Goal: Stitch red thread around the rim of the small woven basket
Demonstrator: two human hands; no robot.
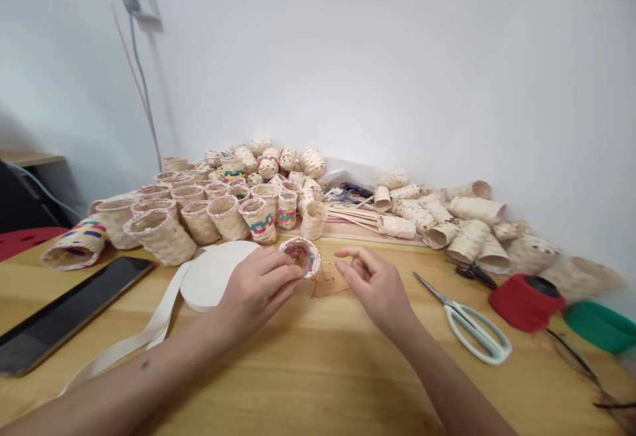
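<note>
A: Where is the small woven cup (306, 248); is it on the table (322, 376) or in a grasp?

B: In the left hand (258, 283); the fingers close over its near left side, and its open mouth, edged in white and pink, tips toward the viewer; coloured bands show inside.

A: And the right hand (377, 287)?

B: It hangs just to the right of the cup, well apart from it, thumb and forefinger near each other; whether they pinch anything, a needle or a strand, one cannot tell.

A: There is orange-red thread (322, 281) too?

B: Yes; it trails in loose loops beside the cup's rim, between the two hands; where its far end goes is too fine to follow.

A: What lies about the left hand?

B: A roll of white tape (206, 280) sits just behind the wrist, its loose end running toward the near left; a dark phone (74, 317) lies farther left; many pale woven cups (199, 220) crowd behind.

A: And beyond the right hand?

B: White-handled scissors (453, 305) lie open-looped on the wood; past them stand a red spool (521, 303) and a green spool (601, 325).
</note>
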